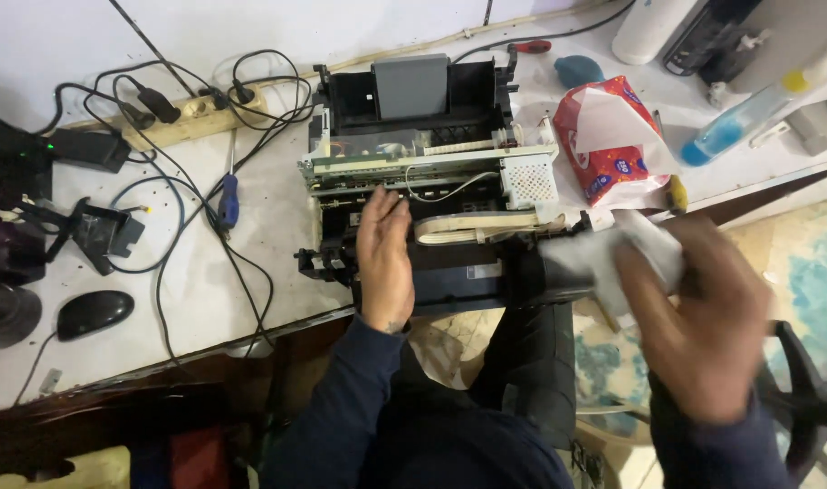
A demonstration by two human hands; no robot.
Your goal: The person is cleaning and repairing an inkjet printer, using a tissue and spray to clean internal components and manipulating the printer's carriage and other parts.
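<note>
The left hand (384, 258) is laid flat, fingers open, on the opened printer (431, 172), gripping nothing. The right hand (703, 317), blurred, is closed around a white tissue (644, 249) just right of the printer. The loose ribbon cable (472, 225) beside the left hand could be snagged. A tissue pack (603, 136) and spray bottle (748, 113) are crowded beyond the right hand; cables (196, 235) and a screwdriver (228, 201) lie left.

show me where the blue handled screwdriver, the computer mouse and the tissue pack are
blue-handled screwdriver (229, 203), head view, on its blue handle.
computer mouse (95, 312), head view, middle of its black top.
tissue pack (597, 145), head view, on its red wrapper.
</note>
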